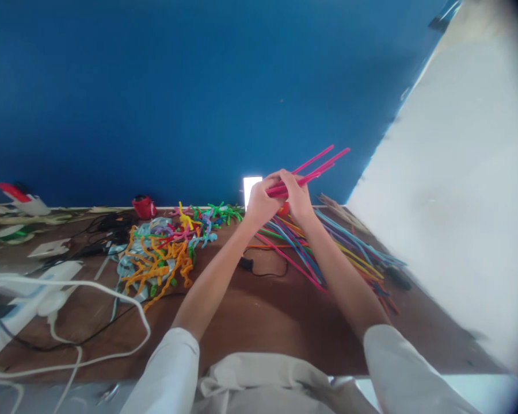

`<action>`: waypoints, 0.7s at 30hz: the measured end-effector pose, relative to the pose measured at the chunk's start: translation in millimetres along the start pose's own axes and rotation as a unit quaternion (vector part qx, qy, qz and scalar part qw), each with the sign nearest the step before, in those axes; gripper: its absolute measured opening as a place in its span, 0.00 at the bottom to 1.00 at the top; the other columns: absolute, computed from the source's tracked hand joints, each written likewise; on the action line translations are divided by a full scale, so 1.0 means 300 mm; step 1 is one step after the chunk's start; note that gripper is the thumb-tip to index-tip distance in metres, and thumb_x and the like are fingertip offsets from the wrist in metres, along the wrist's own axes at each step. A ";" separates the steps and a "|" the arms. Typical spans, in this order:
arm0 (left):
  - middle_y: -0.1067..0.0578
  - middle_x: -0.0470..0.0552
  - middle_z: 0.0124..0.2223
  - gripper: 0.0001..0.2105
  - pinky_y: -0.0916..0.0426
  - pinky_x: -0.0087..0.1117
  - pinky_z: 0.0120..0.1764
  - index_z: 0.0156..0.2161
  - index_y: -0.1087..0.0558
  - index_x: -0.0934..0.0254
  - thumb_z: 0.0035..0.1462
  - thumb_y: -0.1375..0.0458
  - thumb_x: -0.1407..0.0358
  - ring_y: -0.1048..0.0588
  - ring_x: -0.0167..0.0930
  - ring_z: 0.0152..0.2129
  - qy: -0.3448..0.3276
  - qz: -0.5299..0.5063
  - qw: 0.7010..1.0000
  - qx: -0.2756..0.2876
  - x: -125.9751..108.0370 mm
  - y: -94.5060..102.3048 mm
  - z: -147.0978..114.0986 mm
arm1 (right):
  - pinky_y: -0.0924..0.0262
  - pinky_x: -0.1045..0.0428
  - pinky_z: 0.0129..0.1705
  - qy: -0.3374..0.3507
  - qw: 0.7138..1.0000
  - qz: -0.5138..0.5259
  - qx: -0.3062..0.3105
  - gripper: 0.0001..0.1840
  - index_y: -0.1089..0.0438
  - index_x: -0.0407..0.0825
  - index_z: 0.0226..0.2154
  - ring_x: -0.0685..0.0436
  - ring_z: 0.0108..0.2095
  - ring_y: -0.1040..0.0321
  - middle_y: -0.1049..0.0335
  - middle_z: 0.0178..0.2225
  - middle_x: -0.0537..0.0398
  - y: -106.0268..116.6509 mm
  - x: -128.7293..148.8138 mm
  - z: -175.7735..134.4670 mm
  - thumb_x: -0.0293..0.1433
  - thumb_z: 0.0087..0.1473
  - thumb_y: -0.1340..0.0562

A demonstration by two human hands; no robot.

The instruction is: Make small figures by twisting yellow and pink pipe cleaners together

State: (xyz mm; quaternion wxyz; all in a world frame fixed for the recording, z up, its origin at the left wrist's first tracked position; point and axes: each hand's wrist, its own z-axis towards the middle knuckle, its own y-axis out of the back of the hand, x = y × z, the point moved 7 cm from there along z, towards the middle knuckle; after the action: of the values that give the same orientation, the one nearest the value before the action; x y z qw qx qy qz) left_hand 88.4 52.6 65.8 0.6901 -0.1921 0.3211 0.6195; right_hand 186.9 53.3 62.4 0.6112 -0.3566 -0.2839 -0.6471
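Several pink pipe cleaners (328, 161) are held up above the far part of the table, slanting to the upper right. My left hand (262, 198) is closed around their lower end. My right hand (297, 195) grips them just beside it, fingers wrapped over the stems. Below my hands and right forearm lies a spread of straight pipe cleaners (300, 253) in pink, blue, yellow and other colours. A lit white screen (252, 187) stands behind my left hand, partly covered by it.
Left of my forearm sits a pile of twisted, mostly orange pipe cleaners (164, 259). A white power strip (26, 310) with looping cables (144, 328) occupies the left of the brown table (259, 322). A red object (144, 207) stands near the blue wall (198, 103); a white wall (449, 190) bounds the right.
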 end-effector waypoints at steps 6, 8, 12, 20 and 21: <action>0.20 0.54 0.47 0.21 0.26 0.31 0.42 0.48 0.23 0.67 0.46 0.41 0.77 0.21 0.33 0.40 -0.002 -0.025 1.000 0.015 -0.005 -0.010 0.001 | 0.32 0.49 0.40 -0.029 0.998 0.042 -0.037 0.17 0.25 0.52 0.29 0.45 0.32 0.27 0.27 0.28 0.58 0.017 -0.040 0.012 0.48 0.53 0.37; 0.20 0.54 0.46 0.21 0.27 0.31 0.43 0.49 0.24 0.67 0.47 0.40 0.76 0.21 0.33 0.40 -0.022 -0.003 1.000 0.016 -0.029 -0.007 -0.003 | 0.32 0.49 0.39 -0.013 0.998 0.057 -0.007 0.16 0.25 0.52 0.28 0.46 0.31 0.28 0.27 0.27 0.58 0.007 -0.009 0.010 0.47 0.54 0.37; 0.20 0.51 0.36 0.09 0.29 0.32 0.37 0.39 0.22 0.66 0.52 0.42 0.72 0.22 0.32 0.32 -0.053 0.095 0.994 0.032 -0.084 -0.005 -0.013 | 0.31 0.50 0.42 0.037 0.998 0.027 0.053 0.20 0.23 0.52 0.28 0.46 0.35 0.27 0.24 0.31 0.56 -0.014 0.080 -0.008 0.48 0.58 0.40; 0.33 0.46 0.21 0.12 0.44 0.29 0.25 0.22 0.30 0.65 0.57 0.43 0.66 0.36 0.25 0.19 -0.046 0.121 0.991 0.034 -0.097 -0.003 -0.013 | 0.30 0.49 0.43 0.065 0.994 0.045 0.081 0.15 0.23 0.53 0.34 0.46 0.35 0.26 0.23 0.33 0.55 -0.014 0.134 -0.023 0.46 0.57 0.37; 0.34 0.45 0.20 0.13 0.45 0.29 0.24 0.21 0.32 0.64 0.57 0.42 0.66 0.38 0.25 0.19 -0.041 0.107 0.993 0.037 -0.090 -0.005 -0.012 | 0.30 0.49 0.43 0.066 0.993 0.050 0.084 0.14 0.23 0.53 0.34 0.46 0.35 0.26 0.23 0.33 0.56 -0.014 0.135 -0.024 0.45 0.56 0.36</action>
State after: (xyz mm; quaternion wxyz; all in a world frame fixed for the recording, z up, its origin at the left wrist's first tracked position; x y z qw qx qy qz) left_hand 88.4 30.2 81.5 0.6387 -0.1053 0.3341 0.6851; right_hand 181.8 24.1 91.3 0.6879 -0.2742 -0.2784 -0.6116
